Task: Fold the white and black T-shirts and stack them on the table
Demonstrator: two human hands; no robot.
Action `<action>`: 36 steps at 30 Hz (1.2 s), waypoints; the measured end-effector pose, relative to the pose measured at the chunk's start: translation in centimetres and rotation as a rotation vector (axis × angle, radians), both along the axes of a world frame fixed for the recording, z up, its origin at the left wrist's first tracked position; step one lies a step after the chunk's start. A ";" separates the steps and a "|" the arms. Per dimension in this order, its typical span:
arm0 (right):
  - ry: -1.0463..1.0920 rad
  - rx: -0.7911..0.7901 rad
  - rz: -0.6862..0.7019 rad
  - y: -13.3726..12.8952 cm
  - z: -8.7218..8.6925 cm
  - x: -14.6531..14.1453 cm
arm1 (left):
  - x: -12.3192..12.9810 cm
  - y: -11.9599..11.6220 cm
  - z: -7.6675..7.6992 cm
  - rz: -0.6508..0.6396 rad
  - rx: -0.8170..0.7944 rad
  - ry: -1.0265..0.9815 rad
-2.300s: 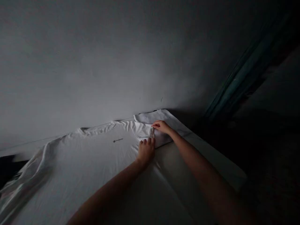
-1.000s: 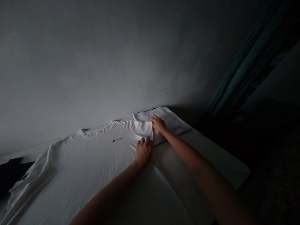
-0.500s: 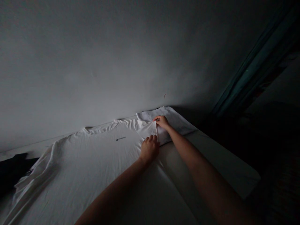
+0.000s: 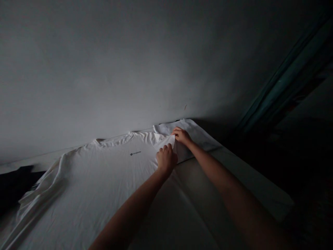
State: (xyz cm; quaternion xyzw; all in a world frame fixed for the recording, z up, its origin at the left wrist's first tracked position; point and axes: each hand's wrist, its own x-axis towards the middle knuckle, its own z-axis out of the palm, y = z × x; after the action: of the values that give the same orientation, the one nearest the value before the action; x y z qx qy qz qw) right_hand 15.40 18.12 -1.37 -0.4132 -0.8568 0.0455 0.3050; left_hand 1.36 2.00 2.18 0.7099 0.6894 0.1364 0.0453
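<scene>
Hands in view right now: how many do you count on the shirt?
2: the left hand lies on the white T-shirt beside its fold, and the right hand holds the fold just beyond it.

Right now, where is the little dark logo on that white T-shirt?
In the head view, the dark logo sits below the collar of the white T-shirt, just left of the left hand.

Bare left arm (image 4: 127,210), bare right arm (image 4: 234,187), slender fingers (image 4: 166,150)

This looked like a dim room in a home: a plain grey painted wall (image 4: 104,69) rose behind a pale flat bench (image 4: 249,173), with a dark teal fabric curtain (image 4: 283,76) hanging at right and a white cotton T-shirt (image 4: 91,180) spread out.
</scene>
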 end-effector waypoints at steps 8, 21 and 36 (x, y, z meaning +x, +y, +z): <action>0.004 -0.056 0.007 0.6 -0.9 0.3 | 0.1 -0.1 -0.5 -0.182 0.030 0.085; -0.218 -0.022 -0.107 -1.1 0.3 0.8 | -0.8 -0.7 -1.6 -0.260 0.009 0.086; -0.176 -0.242 -0.329 -5.4 -2.5 -11.1 | -15.6 13.9 -1.5 -0.025 0.001 0.079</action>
State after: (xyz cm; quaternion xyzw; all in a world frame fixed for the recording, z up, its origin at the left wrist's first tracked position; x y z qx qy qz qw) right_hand 4.33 12.73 -3.86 -0.5833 -0.7896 0.0615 0.1806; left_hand -14.28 15.94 0.69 0.7235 0.6815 0.1080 0.0192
